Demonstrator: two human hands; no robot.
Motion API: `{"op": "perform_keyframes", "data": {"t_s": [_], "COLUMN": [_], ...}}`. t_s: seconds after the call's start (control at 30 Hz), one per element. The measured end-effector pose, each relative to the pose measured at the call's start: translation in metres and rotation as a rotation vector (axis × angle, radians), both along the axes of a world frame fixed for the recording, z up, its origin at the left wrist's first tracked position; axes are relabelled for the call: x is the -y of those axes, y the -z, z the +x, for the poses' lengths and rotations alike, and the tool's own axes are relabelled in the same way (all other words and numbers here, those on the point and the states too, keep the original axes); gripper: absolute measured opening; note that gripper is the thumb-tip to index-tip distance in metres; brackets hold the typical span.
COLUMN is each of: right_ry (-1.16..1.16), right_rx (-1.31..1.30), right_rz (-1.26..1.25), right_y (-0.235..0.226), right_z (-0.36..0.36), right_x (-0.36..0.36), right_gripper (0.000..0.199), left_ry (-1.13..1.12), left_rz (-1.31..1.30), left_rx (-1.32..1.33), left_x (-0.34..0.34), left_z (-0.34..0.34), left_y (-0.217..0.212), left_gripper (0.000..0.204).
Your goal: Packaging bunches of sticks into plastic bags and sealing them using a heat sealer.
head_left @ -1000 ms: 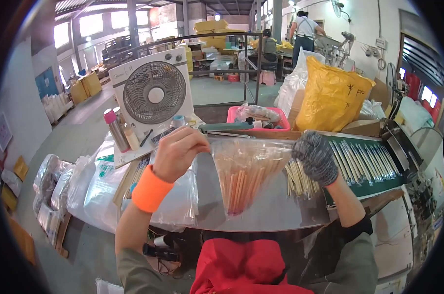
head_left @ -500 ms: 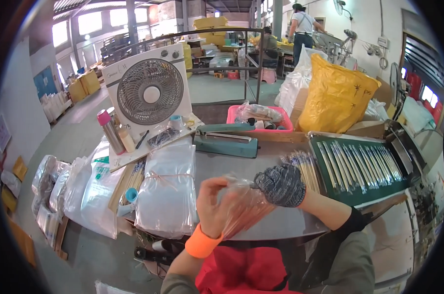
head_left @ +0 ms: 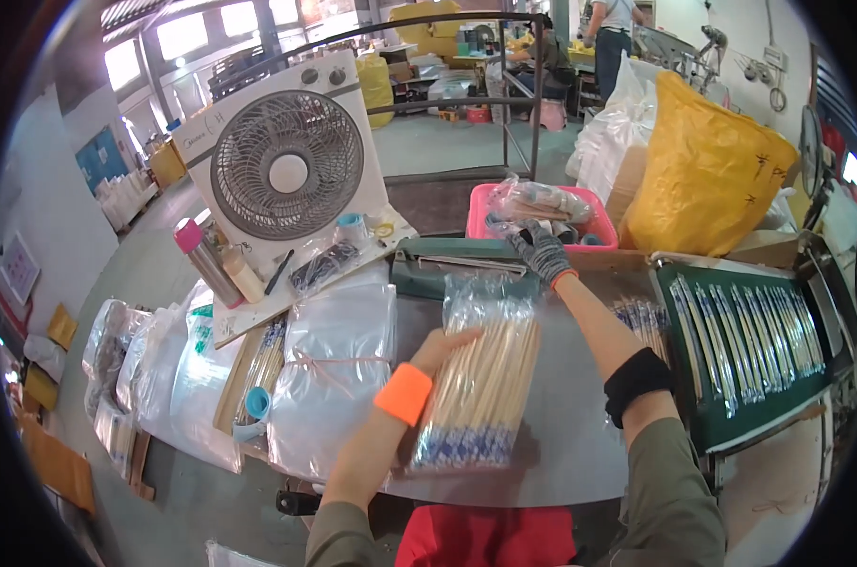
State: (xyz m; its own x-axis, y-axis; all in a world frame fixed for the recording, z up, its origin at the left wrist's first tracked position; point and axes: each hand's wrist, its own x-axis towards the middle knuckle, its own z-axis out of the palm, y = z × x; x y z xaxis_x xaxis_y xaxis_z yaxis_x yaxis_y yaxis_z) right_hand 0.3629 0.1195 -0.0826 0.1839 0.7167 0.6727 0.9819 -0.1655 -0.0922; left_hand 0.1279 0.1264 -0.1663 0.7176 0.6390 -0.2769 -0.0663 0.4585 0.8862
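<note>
A clear plastic bag full of wooden chopsticks [head_left: 485,378] with blue-patterned ends lies on the grey tabletop, its open-looking end toward the teal bar sealer [head_left: 424,282]. My bare left hand [head_left: 438,352], above an orange wristband, grips the bag's left side with the thumb over the top. My right hand [head_left: 545,253], in a dark grey knit glove, reaches to the sealer's right end, by the front of a pink basin [head_left: 594,248]. Its fingers look bent, but what they touch is hidden. The basin holds plastic-wrapped bundles and rolls.
Left of the bag lies a stack of clear plastic bags [head_left: 329,397] tied with string. A box fan [head_left: 291,175] and a flask [head_left: 206,260] stand behind. On the right, wrapped chopsticks [head_left: 745,331] line a green board [head_left: 731,420]. A yellow sack [head_left: 707,170] stands beyond; people work farther back.
The bag of chopsticks has come down flat onto the table with its blue ends toward me. My right hand has let go of it and moved forward to the sealer and basin.
</note>
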Motion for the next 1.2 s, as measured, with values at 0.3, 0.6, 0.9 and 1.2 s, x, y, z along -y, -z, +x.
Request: {"op": "perform_keyframes", "data": {"t_s": [0.3,0.6,0.9,1.2], "right_ry": [-0.208,-0.180,-0.137,-0.087], "right_rx": [0.060,0.215,-0.601,-2.008], "right_rz": [0.010,-0.107,-0.450,-0.939], "right_y": [0.096,0.138,0.212,0.139], "right_z": [0.069,0.072,-0.135,-0.146], "right_x": [-0.032,-0.062,-0.130,0.107], "right_gripper": [0.025,0.035,0.029,0.059], "left_ry": [0.178,-0.758,-1.200,-0.863], "left_rz": [-0.431,0.602,-0.144,-0.500], "left_rx": [0.011,-0.184,-1.173,-1.419], "left_x": [-0.095,0.079,0.547,0.662], "left_z": [0.047,-0.120,-0.442,-0.504], "left_y": [-0.003,-0.006,0.214,0.407], "left_gripper": [0.031,0.030,0.014,0.009]}}
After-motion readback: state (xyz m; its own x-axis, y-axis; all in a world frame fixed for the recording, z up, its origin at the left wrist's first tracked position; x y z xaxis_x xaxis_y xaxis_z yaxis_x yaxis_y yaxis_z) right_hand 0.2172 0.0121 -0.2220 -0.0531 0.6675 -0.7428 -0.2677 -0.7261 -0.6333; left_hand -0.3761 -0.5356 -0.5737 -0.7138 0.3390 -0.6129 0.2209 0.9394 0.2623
